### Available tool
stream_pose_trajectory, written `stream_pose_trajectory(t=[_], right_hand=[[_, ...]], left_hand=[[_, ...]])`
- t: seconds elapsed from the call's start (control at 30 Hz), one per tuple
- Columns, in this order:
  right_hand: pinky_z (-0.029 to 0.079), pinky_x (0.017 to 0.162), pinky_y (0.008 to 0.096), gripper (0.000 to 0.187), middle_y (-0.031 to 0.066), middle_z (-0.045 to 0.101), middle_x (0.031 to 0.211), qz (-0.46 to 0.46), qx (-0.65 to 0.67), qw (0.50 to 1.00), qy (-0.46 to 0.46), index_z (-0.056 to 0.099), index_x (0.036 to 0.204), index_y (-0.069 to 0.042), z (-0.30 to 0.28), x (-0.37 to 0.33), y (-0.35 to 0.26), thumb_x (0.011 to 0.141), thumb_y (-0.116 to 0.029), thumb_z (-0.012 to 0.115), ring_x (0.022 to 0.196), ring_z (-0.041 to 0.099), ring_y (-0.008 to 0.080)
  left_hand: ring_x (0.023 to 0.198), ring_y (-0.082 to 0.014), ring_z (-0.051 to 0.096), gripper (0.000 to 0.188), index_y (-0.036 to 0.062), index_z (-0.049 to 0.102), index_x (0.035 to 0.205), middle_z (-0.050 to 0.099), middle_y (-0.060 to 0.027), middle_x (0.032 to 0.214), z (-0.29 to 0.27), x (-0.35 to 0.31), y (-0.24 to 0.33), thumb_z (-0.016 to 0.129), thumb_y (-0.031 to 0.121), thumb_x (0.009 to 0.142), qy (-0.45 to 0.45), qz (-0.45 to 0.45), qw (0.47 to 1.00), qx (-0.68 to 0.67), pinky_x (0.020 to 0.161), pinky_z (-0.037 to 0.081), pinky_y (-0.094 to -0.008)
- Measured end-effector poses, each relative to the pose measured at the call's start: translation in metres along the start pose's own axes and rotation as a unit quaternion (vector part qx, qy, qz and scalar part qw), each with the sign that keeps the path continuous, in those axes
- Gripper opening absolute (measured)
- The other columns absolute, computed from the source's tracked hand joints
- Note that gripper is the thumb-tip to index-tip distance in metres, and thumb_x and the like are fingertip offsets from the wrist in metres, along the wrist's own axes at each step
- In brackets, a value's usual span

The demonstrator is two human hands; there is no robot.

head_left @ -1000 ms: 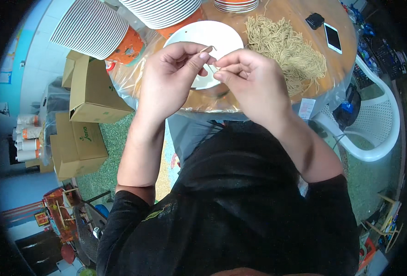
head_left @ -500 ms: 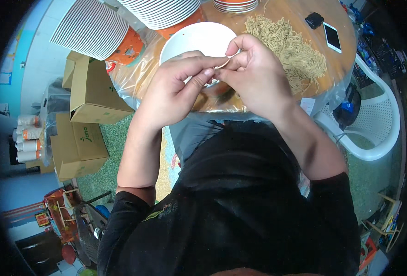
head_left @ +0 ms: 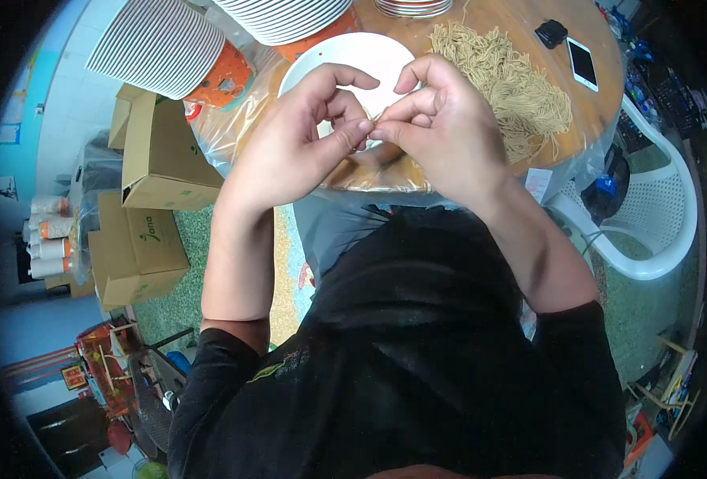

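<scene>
A wide white paper tub (head_left: 369,49) stands on the table right in front of me, with a small hole near its far left rim. Over its near side my left hand (head_left: 309,132) and my right hand (head_left: 445,124) meet, thumb tips almost touching. Both pinch a short bit of thin beige cord, mostly hidden by the fingertips. My left index finger is lifted and curved away from the pinch. To the right of the tub lies a loose heap of beige cords (head_left: 521,96), close to my right hand.
Two tall stacks of tubs, a left stack (head_left: 158,48) and a middle stack (head_left: 285,12), stand behind. A phone (head_left: 583,64) and a small black object (head_left: 551,33) lie at the right. Cardboard boxes (head_left: 170,152) sit on the left; a white plastic chair (head_left: 665,199) stands at right.
My left index finger has lifted off the pinch and opened outward. The pinch has moved slightly down and left, and the pale strand between the fingers shows less.
</scene>
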State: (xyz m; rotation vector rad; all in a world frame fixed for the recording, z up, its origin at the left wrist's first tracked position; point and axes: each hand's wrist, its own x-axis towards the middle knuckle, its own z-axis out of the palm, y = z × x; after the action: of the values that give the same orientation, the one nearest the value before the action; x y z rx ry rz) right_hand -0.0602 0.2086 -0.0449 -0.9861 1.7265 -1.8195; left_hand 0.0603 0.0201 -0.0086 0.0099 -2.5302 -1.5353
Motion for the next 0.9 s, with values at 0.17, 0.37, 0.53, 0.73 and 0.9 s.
stream_pose_trajectory(t=[0.17, 0.37, 0.53, 0.73, 0.9], right_hand=[[0.07, 0.084, 0.034, 0.033, 0.0227, 0.082, 0.105, -0.02, 0.02, 1.0, -0.006, 0.053, 0.124, 0.003, 0.0, 0.0, 0.001, 0.101, 0.011, 0.076, 0.099, 0.084, 0.0233], [0.068, 0.084, 0.0315, 0.031, 0.0206, 0.081, 0.104, -0.044, 0.016, 0.999, -0.009, 0.053, 0.123, 0.003, -0.003, 0.0, 0.009, 0.102, 0.01, 0.076, 0.1, 0.083, 0.0209], [0.072, 0.083, 0.0334, 0.028, 0.02, 0.081, 0.106, 0.012, 0.107, 0.994, -0.013, 0.053, 0.121, 0.004, -0.004, 0.001, 0.004, 0.104, 0.009, 0.074, 0.102, 0.082, 0.0215], [0.076, 0.084, 0.0353, 0.024, 0.0168, 0.077, 0.11, 0.037, 0.242, 0.969, 0.011, 0.052, 0.119, 0.003, 0.003, 0.0, 0.011, 0.106, 0.008, 0.072, 0.1, 0.081, 0.0197], [0.076, 0.084, 0.0346, 0.024, 0.0127, 0.075, 0.106, -0.018, 0.247, 0.969, 0.02, 0.051, 0.119, 0.001, 0.008, -0.001, 0.021, 0.107, 0.008, 0.071, 0.096, 0.079, 0.0166]], left_hand=[[0.086, -0.0084, 0.067, 0.033, 0.0023, 0.07, 0.137, 0.072, 0.0007, 0.091, -0.007, 0.008, -0.003, 0.08, 0.007, 0.106, -0.02, 0.013, 1.0, 0.015, 0.08, 0.057, -0.0284], [0.098, -0.0093, 0.071, 0.017, -0.0022, 0.074, 0.125, 0.076, -0.0019, 0.103, -0.013, 0.011, 0.001, 0.076, 0.006, 0.109, -0.062, -0.042, 0.996, 0.043, 0.09, 0.06, -0.0286], [0.099, -0.0106, 0.073, 0.011, -0.002, 0.076, 0.115, 0.079, -0.0034, 0.106, -0.005, 0.01, 0.003, 0.079, 0.006, 0.108, -0.038, -0.022, 0.994, 0.096, 0.091, 0.061, -0.029], [0.093, -0.0121, 0.075, 0.01, 0.0059, 0.082, 0.114, 0.081, -0.002, 0.097, 0.001, 0.004, -0.001, 0.079, 0.012, 0.106, 0.018, 0.047, 0.993, 0.108, 0.081, 0.06, -0.0299], [0.093, -0.0105, 0.073, 0.015, 0.0025, 0.079, 0.12, 0.08, -0.0018, 0.101, 0.004, 0.003, -0.006, 0.077, 0.007, 0.106, 0.059, -0.011, 0.997, 0.043, 0.082, 0.06, -0.0283]])
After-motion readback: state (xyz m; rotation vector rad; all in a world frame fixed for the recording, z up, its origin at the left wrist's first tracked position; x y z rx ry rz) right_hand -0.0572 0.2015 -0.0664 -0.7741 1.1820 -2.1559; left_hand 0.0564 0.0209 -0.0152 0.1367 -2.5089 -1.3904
